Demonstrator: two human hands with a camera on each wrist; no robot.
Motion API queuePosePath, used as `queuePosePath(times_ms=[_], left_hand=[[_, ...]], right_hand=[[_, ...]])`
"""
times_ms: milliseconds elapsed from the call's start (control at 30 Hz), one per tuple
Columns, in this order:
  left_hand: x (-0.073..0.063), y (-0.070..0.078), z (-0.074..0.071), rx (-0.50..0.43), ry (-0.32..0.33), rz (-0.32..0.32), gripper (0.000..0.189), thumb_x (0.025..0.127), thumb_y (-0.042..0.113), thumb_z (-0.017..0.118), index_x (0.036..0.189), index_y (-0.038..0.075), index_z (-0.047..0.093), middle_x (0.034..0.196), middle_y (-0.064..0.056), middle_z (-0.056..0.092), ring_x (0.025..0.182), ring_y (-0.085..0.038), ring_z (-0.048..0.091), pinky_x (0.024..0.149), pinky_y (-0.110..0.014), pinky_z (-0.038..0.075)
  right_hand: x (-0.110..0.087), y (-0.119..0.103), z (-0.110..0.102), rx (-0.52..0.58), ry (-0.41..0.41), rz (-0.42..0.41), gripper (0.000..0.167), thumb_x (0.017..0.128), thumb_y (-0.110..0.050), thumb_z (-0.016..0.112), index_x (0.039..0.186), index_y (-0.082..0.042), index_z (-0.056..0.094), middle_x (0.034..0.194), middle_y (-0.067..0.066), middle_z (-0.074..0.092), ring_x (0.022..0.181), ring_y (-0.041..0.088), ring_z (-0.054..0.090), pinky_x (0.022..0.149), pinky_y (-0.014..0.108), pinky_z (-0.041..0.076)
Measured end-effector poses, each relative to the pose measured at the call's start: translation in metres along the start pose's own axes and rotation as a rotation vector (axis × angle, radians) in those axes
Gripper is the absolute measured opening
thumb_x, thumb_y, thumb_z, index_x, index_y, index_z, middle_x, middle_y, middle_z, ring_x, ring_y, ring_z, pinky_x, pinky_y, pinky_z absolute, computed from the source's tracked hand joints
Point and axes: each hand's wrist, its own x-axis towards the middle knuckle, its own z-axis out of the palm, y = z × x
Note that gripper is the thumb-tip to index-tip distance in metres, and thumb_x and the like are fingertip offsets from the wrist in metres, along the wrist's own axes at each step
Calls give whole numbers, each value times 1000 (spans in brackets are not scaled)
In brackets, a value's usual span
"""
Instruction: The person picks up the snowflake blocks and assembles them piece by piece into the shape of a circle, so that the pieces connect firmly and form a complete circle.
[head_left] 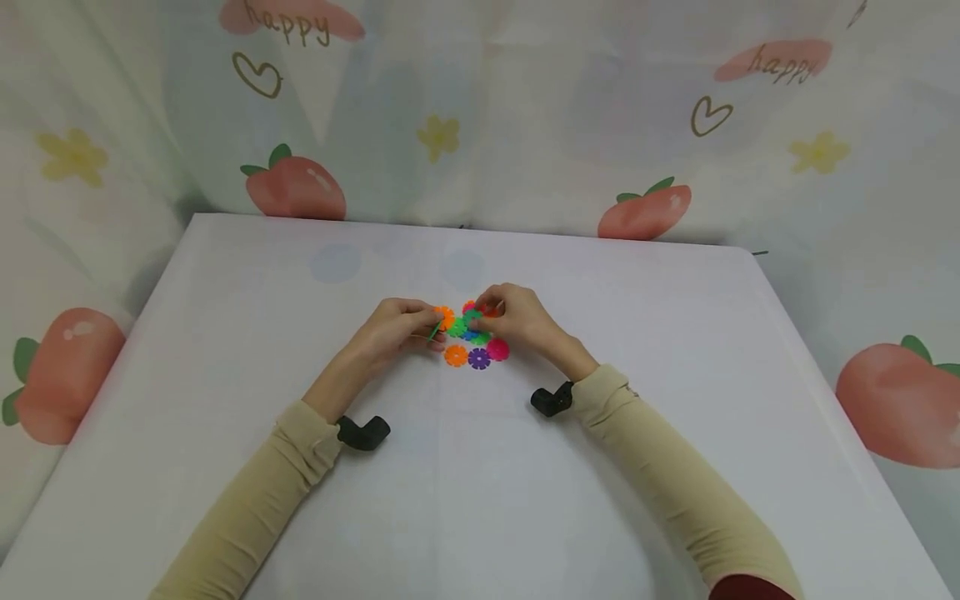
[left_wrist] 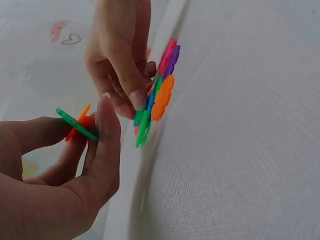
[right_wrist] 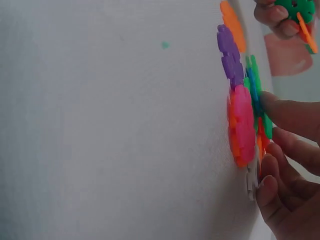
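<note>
apparently mid-joining, my left hand (head_left: 393,327) pinches a green notched plastic disc (left_wrist: 77,124) crossing an orange disc (left_wrist: 85,111); my right hand (head_left: 519,315) pinches another green disc (head_left: 472,318), likely needing notches aligned next.

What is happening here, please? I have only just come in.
A person is handling colourful notched discs at a white table. The left hand holds a green disc and an orange disc, set crosswise to each other. The right hand is at another green disc in the group; I cannot tell whether it grips it. Nearer the person lie a purple disc and a pink disc.
</note>
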Motion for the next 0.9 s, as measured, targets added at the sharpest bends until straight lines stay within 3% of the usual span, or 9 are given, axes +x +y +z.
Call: queuePosePath(times_ms=[267, 500, 667, 900], left_hand=[[0, -4, -3, -1, 32, -7, 33, 102, 18, 67, 121, -8, 70, 106, -20, 75, 88, -22, 77, 90, -35, 60], [3, -4, -1, -26, 59, 14, 32, 102, 17, 66, 120, -9, 70, 107, -18, 73, 83, -21, 77, 90, -36, 60], [4, -2, 1, -10, 63, 29, 33, 103, 18, 65, 119, -10, 70, 102, -16, 74, 81, -19, 77, 91, -36, 60], [4, -5, 4, 18, 44, 49, 33, 103, 18, 65, 116, -12, 71, 94, -13, 74, 76, -16, 75, 88, -32, 60]], right_hand=[[0, 3, 5, 99, 37, 29, 29, 90, -16, 80, 109, -2, 64, 107, 14, 69, 99, 28, 63, 90, 38, 55], [-5, 2, 2, 171, 94, -45, 19, 92, -18, 79, 106, -5, 74, 99, 10, 74, 92, 24, 68, 84, 34, 57], [-14, 0, 0, 242, 93, -97, 15, 92, -16, 79, 103, -5, 78, 94, 9, 77, 83, 22, 73, 76, 26, 58], [-19, -2, 4, 293, 122, -189, 9, 92, -7, 77, 99, -2, 78, 90, 11, 78, 80, 23, 76, 76, 30, 62]])
